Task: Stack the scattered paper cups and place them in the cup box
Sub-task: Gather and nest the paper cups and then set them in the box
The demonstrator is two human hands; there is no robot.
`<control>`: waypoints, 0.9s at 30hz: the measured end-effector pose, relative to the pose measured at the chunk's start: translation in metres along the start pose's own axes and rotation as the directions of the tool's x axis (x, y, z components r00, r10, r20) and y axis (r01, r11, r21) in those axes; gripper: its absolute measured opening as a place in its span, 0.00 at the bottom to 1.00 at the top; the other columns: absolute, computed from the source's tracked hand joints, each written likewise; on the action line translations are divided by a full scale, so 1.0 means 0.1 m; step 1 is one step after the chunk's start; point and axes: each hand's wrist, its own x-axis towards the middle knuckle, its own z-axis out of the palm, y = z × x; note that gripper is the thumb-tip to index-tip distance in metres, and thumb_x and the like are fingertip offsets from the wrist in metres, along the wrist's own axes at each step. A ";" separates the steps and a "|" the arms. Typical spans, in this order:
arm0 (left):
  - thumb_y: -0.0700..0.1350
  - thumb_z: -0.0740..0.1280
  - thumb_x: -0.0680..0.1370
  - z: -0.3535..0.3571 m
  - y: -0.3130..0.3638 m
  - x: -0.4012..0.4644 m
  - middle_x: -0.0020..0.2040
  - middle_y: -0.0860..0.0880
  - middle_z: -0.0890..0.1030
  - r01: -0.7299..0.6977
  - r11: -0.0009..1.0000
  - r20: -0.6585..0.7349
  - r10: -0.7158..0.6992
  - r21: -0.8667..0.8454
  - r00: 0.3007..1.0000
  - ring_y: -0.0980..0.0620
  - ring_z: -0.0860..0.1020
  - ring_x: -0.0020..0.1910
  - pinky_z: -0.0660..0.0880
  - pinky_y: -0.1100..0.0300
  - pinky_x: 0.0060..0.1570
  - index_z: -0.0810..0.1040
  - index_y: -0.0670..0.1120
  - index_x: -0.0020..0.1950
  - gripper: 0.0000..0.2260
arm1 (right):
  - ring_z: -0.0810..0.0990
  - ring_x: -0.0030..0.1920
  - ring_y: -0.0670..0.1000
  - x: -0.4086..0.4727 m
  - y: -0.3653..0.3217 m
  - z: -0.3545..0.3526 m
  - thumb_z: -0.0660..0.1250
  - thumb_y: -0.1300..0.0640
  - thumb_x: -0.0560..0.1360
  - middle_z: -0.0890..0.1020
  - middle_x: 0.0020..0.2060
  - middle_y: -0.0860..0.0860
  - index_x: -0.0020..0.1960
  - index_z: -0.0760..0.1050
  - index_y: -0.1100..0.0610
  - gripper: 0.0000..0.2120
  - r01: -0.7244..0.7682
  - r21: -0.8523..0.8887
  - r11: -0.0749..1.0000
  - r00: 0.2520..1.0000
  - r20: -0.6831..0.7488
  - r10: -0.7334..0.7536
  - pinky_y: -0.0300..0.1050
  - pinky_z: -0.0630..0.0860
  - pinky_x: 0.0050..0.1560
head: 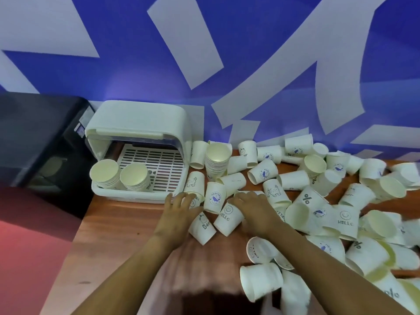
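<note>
Scattered cups [228, 220] lie between and under both hands [218, 208]

light: even, soft, bluish | shadows: faint beneath fingers | blur: near forearms, bottom edge (heaviest there) | distortion: wide-angle bowing at edges

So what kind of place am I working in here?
Probably an office or event drinks corner, though that is a guess: a wooden counter against a blue-and-white branded wall, a lidded cup box, and a black appliance beside it.
</note>
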 end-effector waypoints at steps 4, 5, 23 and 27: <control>0.44 0.80 0.39 0.07 0.03 0.10 0.54 0.45 0.81 -0.028 0.997 -0.002 0.029 0.072 1.000 0.41 0.80 0.54 0.73 0.33 0.51 0.82 0.57 0.49 0.38 | 0.61 0.70 0.56 0.10 0.05 0.08 0.65 0.62 0.72 0.63 0.72 0.52 0.73 0.61 0.50 0.31 0.111 -0.102 0.989 0.994 0.013 -0.110 0.55 0.59 0.68; 0.43 0.80 0.38 0.10 0.03 0.12 0.53 0.45 0.81 -0.036 0.995 -0.007 0.037 0.093 0.999 0.41 0.81 0.53 0.73 0.32 0.50 0.83 0.57 0.48 0.37 | 0.61 0.71 0.57 0.12 0.05 0.09 0.65 0.63 0.72 0.63 0.72 0.52 0.73 0.61 0.50 0.31 0.117 -0.125 0.985 0.993 0.023 -0.115 0.56 0.59 0.68; 0.57 0.79 0.41 0.22 -0.03 0.19 0.61 0.47 0.72 -0.093 0.996 -0.026 0.093 0.007 0.995 0.44 0.68 0.61 0.69 0.31 0.55 0.79 0.58 0.50 0.37 | 0.68 0.68 0.59 0.15 0.22 0.27 0.70 0.61 0.66 0.69 0.69 0.55 0.68 0.69 0.55 0.30 0.186 -0.002 0.982 0.982 -0.022 -0.186 0.59 0.65 0.66; 0.61 0.76 0.54 0.09 -0.01 0.15 0.71 0.46 0.65 -0.089 0.994 0.006 0.089 -0.056 0.996 0.42 0.63 0.70 0.62 0.33 0.65 0.71 0.58 0.61 0.37 | 0.65 0.69 0.53 0.03 0.33 0.05 0.69 0.58 0.66 0.68 0.70 0.51 0.70 0.67 0.53 0.32 0.089 0.218 0.972 0.995 -0.072 -0.075 0.50 0.63 0.67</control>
